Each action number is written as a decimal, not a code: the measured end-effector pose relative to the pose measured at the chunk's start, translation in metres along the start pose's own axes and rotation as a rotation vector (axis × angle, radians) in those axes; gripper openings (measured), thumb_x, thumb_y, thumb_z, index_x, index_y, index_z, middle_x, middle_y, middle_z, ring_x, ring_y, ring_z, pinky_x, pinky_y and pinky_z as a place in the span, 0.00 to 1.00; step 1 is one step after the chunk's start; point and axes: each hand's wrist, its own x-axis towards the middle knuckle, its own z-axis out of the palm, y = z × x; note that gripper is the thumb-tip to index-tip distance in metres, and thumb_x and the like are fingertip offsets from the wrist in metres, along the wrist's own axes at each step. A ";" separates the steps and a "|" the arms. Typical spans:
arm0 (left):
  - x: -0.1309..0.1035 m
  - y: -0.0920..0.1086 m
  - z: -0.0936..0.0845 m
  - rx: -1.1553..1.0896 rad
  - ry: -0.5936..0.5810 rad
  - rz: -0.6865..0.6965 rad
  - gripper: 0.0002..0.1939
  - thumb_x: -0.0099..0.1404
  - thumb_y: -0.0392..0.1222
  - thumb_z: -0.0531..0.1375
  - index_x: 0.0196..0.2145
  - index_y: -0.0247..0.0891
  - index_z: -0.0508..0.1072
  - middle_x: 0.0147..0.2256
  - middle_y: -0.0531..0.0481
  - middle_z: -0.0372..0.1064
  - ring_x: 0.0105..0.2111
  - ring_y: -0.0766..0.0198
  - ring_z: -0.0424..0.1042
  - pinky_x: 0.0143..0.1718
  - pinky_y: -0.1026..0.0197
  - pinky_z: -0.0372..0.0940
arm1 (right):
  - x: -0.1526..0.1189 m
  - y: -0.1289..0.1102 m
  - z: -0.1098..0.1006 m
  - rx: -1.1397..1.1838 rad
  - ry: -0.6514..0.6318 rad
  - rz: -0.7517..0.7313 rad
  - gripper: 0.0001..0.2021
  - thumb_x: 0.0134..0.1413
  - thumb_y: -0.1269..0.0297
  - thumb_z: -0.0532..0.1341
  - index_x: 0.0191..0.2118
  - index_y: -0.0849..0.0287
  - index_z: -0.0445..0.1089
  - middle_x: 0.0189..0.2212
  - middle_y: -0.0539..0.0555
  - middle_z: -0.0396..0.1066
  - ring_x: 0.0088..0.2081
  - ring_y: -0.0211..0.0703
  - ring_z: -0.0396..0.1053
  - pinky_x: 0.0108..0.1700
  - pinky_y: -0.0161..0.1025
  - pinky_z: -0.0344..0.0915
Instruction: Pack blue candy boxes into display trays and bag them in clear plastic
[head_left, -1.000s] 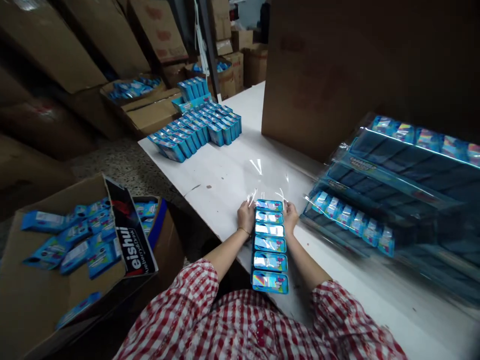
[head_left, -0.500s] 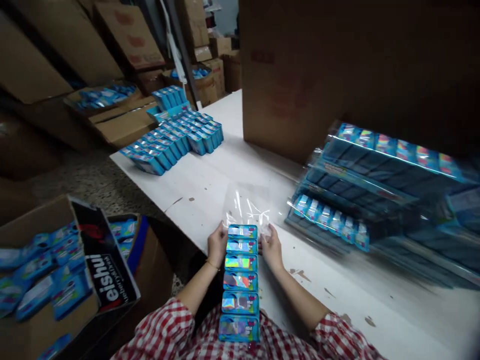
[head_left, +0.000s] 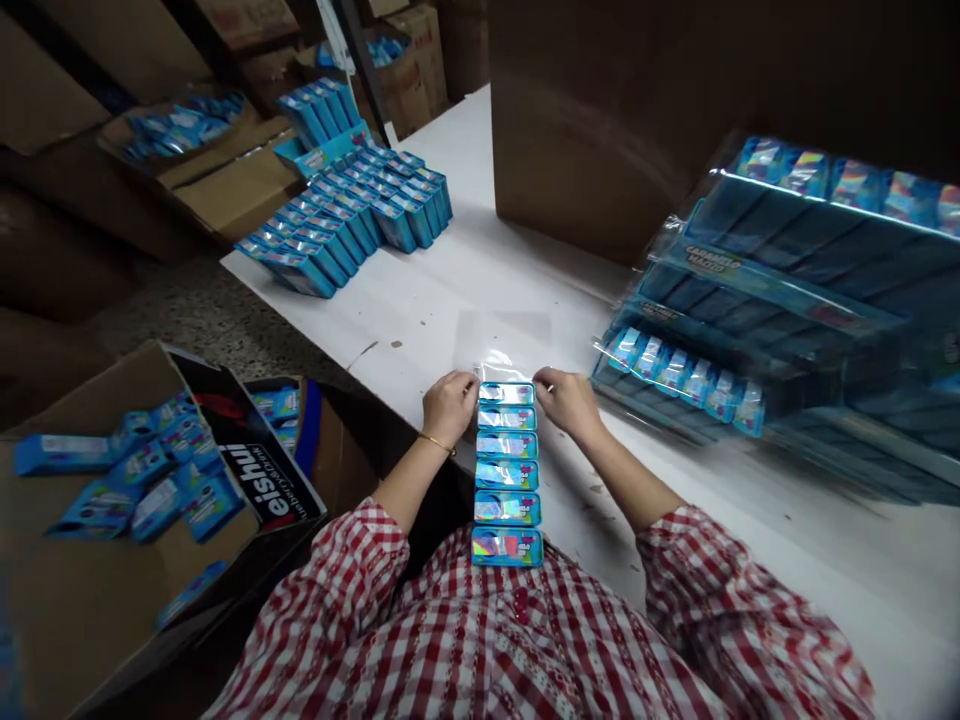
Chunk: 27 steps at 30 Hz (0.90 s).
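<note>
A single row of several small blue packs with shiny labels (head_left: 507,474) runs from my body out onto the table edge. Over the far end of the row lies a clear plastic bag (head_left: 502,335), its loose part flat on the table. My left hand (head_left: 451,408) is closed at the bag's left edge, beside the farthest pack. At the right edge my right hand (head_left: 568,402) pinches the plastic between thumb and fingers. How far the bag reaches over the packs I cannot tell.
Blue packs (head_left: 352,215) stand grouped at the white table's (head_left: 420,330) far left. Wrapped, stacked packs (head_left: 780,290) stand on the right, before a big brown carton (head_left: 615,130). An open carton (head_left: 45,590) with loose packs is at lower left. Behind it, more cartons (head_left: 232,185) sit on the floor.
My view has tilted down. Both hands have closed in on the far end of the row, fingers now pinched at the bag's edges. The bag lies flatter on the table.
</note>
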 end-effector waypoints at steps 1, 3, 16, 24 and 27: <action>0.002 0.002 -0.003 -0.007 -0.021 -0.028 0.07 0.60 0.40 0.56 0.30 0.40 0.73 0.30 0.49 0.72 0.29 0.64 0.68 0.33 0.63 0.59 | 0.003 -0.001 -0.004 0.019 -0.026 0.005 0.11 0.54 0.65 0.53 0.36 0.55 0.73 0.31 0.51 0.75 0.34 0.41 0.70 0.35 0.34 0.58; 0.004 0.006 -0.010 -0.022 -0.046 -0.075 0.04 0.59 0.41 0.58 0.29 0.42 0.72 0.27 0.51 0.71 0.27 0.65 0.68 0.31 0.64 0.58 | 0.004 -0.004 -0.009 0.042 -0.040 0.009 0.10 0.51 0.67 0.54 0.33 0.55 0.74 0.29 0.51 0.75 0.34 0.41 0.70 0.35 0.34 0.57; 0.005 0.006 -0.003 -0.358 0.123 -0.008 0.06 0.57 0.35 0.55 0.23 0.38 0.66 0.27 0.52 0.65 0.27 0.67 0.66 0.31 0.66 0.62 | -0.021 -0.012 0.006 -0.091 0.253 -0.133 0.14 0.58 0.67 0.50 0.36 0.58 0.73 0.32 0.54 0.73 0.33 0.39 0.69 0.31 0.33 0.54; -0.011 -0.002 0.001 -0.346 0.297 0.190 0.04 0.59 0.35 0.57 0.27 0.40 0.69 0.30 0.50 0.67 0.30 0.67 0.67 0.31 0.65 0.63 | -0.033 0.012 0.027 -0.166 0.564 -0.523 0.11 0.58 0.69 0.54 0.43 0.58 0.71 0.29 0.54 0.72 0.29 0.37 0.65 0.33 0.36 0.55; -0.014 -0.005 0.003 -0.340 0.367 0.184 0.03 0.58 0.35 0.58 0.27 0.40 0.70 0.29 0.51 0.67 0.29 0.69 0.67 0.30 0.66 0.63 | -0.039 0.016 0.029 -0.135 0.620 -0.669 0.14 0.57 0.71 0.56 0.48 0.57 0.67 0.30 0.54 0.71 0.30 0.37 0.64 0.33 0.36 0.55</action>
